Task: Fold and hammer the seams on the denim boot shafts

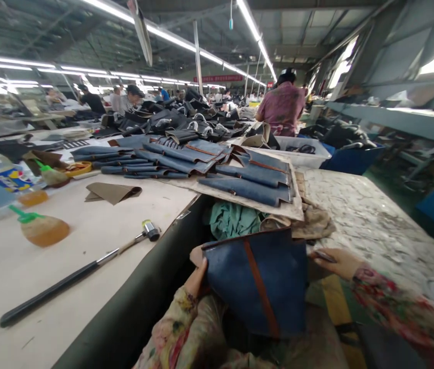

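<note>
The left hand (197,279) pinches the left edge of the blue panel (257,279) held upright over the lap, while the right hand (336,262) closes on a small dark tool, best kept clear of the brown strip (261,287).

- Lying diagonally on the pale table (86,220) at lower left: a hammer (82,272), head pointing up-right.
- Sitting left of centre: two squat glue bottles (42,228) with green caps.
- Resting just above the hammer: a folded tan piece (114,192).
- Spreading across the middle: stacked blue leather panels (217,166) on a board.
- Bunching under the board's edge: teal cloth (232,219).
- Standing at upper right of centre, back turned: a person in a pink shirt (281,107).
- Running overhead: strip lights (171,37).
</note>
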Available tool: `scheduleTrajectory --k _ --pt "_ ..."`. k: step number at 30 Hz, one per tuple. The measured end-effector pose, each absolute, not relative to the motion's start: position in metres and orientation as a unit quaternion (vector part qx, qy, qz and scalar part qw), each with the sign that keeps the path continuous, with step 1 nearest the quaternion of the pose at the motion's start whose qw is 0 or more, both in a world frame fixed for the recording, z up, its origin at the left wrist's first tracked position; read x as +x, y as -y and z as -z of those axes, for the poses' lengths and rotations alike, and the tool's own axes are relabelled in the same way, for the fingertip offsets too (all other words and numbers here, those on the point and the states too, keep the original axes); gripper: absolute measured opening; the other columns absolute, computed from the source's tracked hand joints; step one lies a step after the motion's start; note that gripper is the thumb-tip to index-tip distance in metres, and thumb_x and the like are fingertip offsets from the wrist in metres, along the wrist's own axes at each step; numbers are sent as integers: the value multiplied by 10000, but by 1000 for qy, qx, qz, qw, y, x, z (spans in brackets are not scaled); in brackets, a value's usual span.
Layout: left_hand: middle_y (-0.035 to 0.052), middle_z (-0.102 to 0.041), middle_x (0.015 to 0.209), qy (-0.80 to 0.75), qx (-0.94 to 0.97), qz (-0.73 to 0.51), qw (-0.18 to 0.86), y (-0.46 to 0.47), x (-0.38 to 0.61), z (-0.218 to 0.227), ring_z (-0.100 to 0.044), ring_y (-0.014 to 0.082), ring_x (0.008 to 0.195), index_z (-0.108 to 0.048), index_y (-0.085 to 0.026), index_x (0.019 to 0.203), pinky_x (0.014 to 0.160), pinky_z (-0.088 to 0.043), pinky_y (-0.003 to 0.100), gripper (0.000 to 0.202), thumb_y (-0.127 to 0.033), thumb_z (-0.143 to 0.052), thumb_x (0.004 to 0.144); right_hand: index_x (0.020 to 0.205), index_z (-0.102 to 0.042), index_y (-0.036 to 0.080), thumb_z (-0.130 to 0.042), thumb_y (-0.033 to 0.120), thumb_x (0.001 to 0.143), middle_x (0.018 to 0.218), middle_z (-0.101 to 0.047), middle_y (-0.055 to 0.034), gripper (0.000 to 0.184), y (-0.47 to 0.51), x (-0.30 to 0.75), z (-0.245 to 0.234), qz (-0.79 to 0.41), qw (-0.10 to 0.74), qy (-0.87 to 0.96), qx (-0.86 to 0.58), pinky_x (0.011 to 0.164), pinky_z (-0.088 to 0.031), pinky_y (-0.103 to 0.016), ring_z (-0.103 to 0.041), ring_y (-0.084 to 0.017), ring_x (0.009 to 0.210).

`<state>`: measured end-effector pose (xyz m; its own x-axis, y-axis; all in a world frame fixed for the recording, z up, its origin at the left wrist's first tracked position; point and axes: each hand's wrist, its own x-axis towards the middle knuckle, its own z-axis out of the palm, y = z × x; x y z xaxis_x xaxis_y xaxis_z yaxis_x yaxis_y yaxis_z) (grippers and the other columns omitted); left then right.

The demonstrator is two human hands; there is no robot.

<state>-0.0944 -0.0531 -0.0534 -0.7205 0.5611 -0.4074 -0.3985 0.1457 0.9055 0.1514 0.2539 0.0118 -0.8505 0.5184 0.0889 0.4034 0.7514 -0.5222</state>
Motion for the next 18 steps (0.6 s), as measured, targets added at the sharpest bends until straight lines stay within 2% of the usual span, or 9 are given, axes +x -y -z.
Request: scheduleTrajectory --k 2,4,6,8,11,14,16,18 --pt "125 -545 1121 -659 34 -651 374 50 -94 54 -547 254 980 -432 -202 1221 644 -519 323 644 -603 -485 720 880 -638 229 -422 486 748 809 -649 -36 361 -255 152 -20 -264 122 920 -261 679 -455 -314 -597 -217 755" --pt "84 -490 1210 -659 18 -655 368 48 -95 53 -479 250 1087 -404 -245 1236 650 -515 287 622 -551 -544 713 990 -605 217 -409 503 777 875 -639 -36 407 -254 145 -29 -274 137 914 -268 687 -467 -299 -594 -202 770" --pt "57 -439 1266 -661 6 -665 348 47 -96 53 -418 243 1153 -406 -269 1219 640 -514 256 590 -496 -587 705 1025 -587 199 -389 495 790 933 -627 -45 427 -252 131 -29 -267 151 919 -247 714 -473 -303 -591 -197 800" --pt "63 -435 1266 -672 4 -675 305 49 -97 55 -422 245 1151 -414 -274 1195 633 -520 263 552 -475 -585 710 997 -590 174 -373 477 783 957 -621 -67 430 -248 116 -20 -246 160 930 -221 748 -471 -327 -587 -210 845" --pt "82 -476 1211 -732 62 -656 175 59 -100 58 -470 235 1105 -424 -246 1184 782 -501 331 514 -442 -562 729 880 -598 140 -358 470 777 860 -623 -106 421 -240 108 1 -218 179 932 -225 719 -476 -375 -589 -240 806" --pt "97 -464 1206 -801 190 -568 -9 71 -106 53 -453 227 1117 -417 -197 1206 958 -381 397 506 -381 -534 749 816 -585 162 -360 442 820 784 -609 -82 359 -224 124 17 -201 197 935 -218 697 -482 -347 -588 -212 753" --pt "99 -478 1182 -810 286 -503 -96 71 -104 43 -451 228 1110 -440 -185 1187 966 -366 420 444 -339 -497 775 853 -582 183 -384 378 841 854 -615 -69 278 -208 143 27 -176 219 941 -188 735 -485 -300 -589 -185 813" --pt "89 -519 1130 -794 388 -449 -133 62 -94 32 -472 216 1079 -485 -190 1138 943 -388 406 353 -282 -462 799 941 -574 181 -398 309 846 996 -600 -82 237 -190 162 39 -147 248 943 -165 793 -480 -278 -570 -178 924"
